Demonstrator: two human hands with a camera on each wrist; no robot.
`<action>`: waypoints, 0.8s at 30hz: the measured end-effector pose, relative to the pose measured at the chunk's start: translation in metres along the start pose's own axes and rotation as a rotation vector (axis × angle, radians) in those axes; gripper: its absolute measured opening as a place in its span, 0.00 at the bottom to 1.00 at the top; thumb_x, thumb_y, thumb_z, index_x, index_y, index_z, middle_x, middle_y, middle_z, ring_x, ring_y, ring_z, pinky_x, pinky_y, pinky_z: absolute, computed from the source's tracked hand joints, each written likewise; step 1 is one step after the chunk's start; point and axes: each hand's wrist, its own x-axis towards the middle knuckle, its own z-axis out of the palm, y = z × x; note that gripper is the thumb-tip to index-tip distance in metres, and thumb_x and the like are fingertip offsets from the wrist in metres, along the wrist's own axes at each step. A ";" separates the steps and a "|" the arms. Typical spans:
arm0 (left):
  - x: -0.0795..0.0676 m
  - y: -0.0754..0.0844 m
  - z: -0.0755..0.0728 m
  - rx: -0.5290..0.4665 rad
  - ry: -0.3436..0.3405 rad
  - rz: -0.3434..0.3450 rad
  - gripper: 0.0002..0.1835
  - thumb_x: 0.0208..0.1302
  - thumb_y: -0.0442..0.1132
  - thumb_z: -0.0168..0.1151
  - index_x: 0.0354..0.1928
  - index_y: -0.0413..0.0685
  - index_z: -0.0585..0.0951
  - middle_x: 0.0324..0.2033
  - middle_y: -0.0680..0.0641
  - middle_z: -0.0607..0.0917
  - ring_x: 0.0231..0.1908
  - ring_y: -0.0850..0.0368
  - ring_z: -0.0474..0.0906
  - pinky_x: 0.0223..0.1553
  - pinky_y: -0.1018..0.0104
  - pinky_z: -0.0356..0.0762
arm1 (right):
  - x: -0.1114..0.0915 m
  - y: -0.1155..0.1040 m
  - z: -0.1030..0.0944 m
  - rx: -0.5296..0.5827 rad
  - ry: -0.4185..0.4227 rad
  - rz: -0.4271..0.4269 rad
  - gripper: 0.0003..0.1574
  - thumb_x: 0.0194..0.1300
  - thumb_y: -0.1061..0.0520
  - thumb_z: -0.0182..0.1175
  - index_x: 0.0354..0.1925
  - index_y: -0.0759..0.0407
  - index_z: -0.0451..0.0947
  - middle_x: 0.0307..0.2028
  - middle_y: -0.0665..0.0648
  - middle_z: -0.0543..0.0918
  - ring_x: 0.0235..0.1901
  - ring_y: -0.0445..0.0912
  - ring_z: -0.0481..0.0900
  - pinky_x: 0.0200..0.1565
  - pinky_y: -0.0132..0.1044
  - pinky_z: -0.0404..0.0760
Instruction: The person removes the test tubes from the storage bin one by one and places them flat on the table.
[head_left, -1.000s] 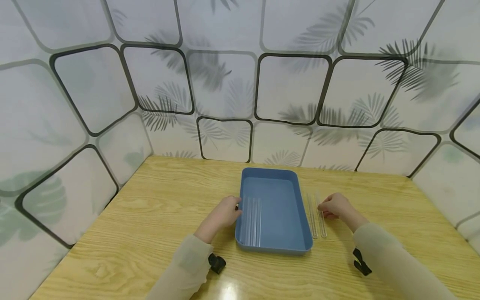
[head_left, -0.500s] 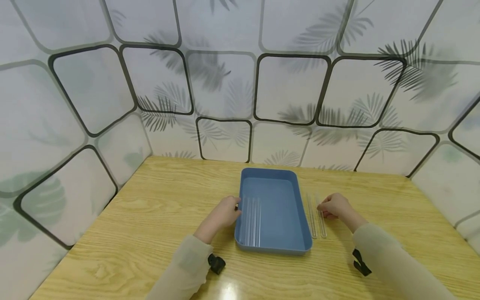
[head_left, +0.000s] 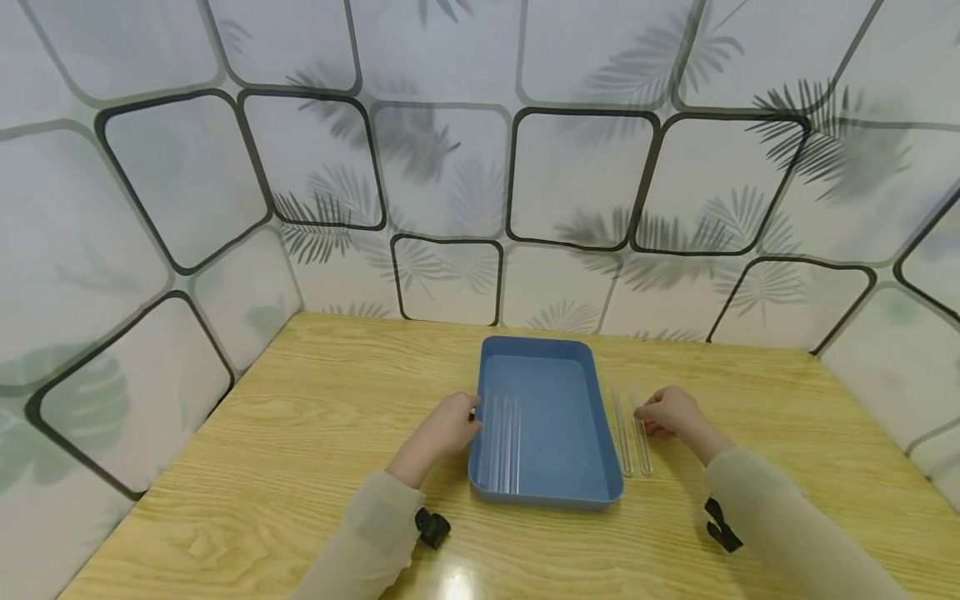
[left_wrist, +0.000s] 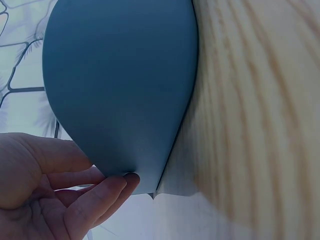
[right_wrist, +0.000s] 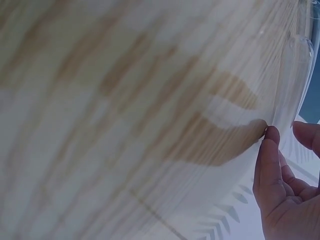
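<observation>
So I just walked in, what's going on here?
A person's left hand holds a blue tray by its left edge, and the right hand pinches a clear tube. Another tube lies on the table between it and the tray. More clear tubes lie inside the tray, along its left side.

Clear test tubes [head_left: 505,450] are lined lengthwise inside the left of a shallow blue tray [head_left: 570,425]; two matching tubes [head_left: 625,450] are set beside its right wall.
</observation>
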 end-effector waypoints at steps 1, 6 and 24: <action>0.000 0.000 0.000 0.000 0.000 0.001 0.21 0.60 0.29 0.52 0.54 0.24 0.67 0.51 0.31 0.71 0.49 0.43 0.71 0.47 0.57 0.73 | 0.000 0.000 0.000 -0.002 0.001 -0.003 0.11 0.54 0.62 0.57 0.30 0.72 0.75 0.18 0.55 0.77 0.18 0.43 0.76 0.22 0.36 0.78; 0.000 0.000 0.001 -0.008 0.000 0.005 0.21 0.60 0.29 0.52 0.54 0.24 0.66 0.51 0.31 0.71 0.49 0.43 0.71 0.47 0.57 0.73 | -0.002 0.000 -0.001 -0.012 0.004 -0.001 0.12 0.55 0.62 0.57 0.31 0.73 0.75 0.20 0.56 0.78 0.19 0.43 0.76 0.23 0.36 0.78; 0.001 -0.001 0.002 -0.022 -0.003 -0.022 0.21 0.60 0.29 0.51 0.55 0.25 0.66 0.52 0.32 0.71 0.48 0.44 0.72 0.45 0.58 0.74 | -0.008 -0.011 -0.018 0.005 0.017 -0.055 0.19 0.57 0.60 0.55 0.39 0.78 0.72 0.25 0.60 0.78 0.24 0.45 0.78 0.30 0.40 0.80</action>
